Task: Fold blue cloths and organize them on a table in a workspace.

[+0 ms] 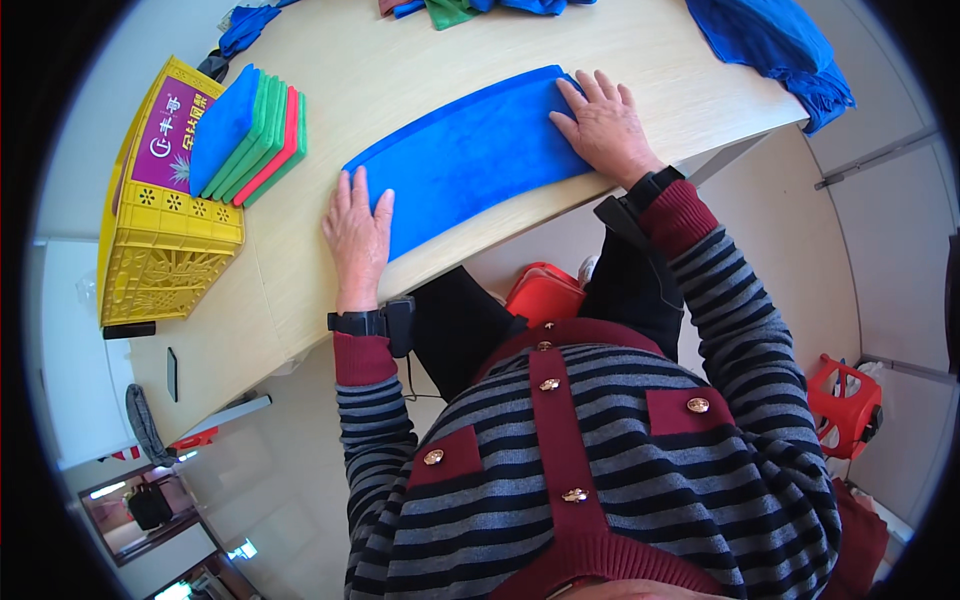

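Along the near table edge (500, 228) — left hand (358, 228) and right hand (608, 130), flat and unclenched, on a blue cloth (470, 160).

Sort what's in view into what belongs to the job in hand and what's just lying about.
Likely in the job:
left hand, right hand
flat blue cloth, touched by both hands
folded cloth stack, probably
overhanging blue cloth, perhaps

Apparently lying about:
yellow crate
dark flat object
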Tool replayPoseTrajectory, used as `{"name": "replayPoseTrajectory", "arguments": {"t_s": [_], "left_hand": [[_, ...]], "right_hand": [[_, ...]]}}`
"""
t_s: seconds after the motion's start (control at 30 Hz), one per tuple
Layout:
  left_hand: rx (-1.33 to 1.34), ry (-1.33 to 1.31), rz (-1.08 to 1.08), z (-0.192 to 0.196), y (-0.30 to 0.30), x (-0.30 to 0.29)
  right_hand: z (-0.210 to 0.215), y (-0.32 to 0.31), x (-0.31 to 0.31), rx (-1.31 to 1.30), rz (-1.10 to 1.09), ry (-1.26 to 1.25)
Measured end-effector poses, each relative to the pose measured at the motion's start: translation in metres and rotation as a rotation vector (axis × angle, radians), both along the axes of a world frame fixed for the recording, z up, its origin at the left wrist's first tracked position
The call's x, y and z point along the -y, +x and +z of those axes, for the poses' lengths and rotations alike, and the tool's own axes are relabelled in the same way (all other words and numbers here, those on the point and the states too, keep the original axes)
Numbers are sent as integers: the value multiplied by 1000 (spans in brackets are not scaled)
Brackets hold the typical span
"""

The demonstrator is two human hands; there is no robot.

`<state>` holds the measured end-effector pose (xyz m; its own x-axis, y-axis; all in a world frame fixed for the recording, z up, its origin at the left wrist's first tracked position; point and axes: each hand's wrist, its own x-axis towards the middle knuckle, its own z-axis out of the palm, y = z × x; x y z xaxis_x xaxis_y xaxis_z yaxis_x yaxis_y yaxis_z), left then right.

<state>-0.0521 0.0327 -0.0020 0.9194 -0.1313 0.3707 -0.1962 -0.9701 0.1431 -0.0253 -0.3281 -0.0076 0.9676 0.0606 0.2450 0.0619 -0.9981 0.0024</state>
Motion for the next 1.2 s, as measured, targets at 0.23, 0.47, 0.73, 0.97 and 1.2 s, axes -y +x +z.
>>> {"name": "replayPoseTrajectory", "arguments": {"t_s": [0.23,0.47,0.73,0.97,1.2], "left_hand": [[-51,-5,349,12,-15,1],[-278,-268,388,30,-7,11],[-534,-1433,6,15,9,-19],[-601,-1704,-70,23,2,-28],[-571,-1831,-76,50,-11,-32]], "right_hand": [[12,-34,-72,133,223,251],[-3,-40,-97,120,253,231],[-4,-42,-97,117,283,184],[-3,-44,-95,138,310,157],[3,-46,-109,119,425,147]]}}
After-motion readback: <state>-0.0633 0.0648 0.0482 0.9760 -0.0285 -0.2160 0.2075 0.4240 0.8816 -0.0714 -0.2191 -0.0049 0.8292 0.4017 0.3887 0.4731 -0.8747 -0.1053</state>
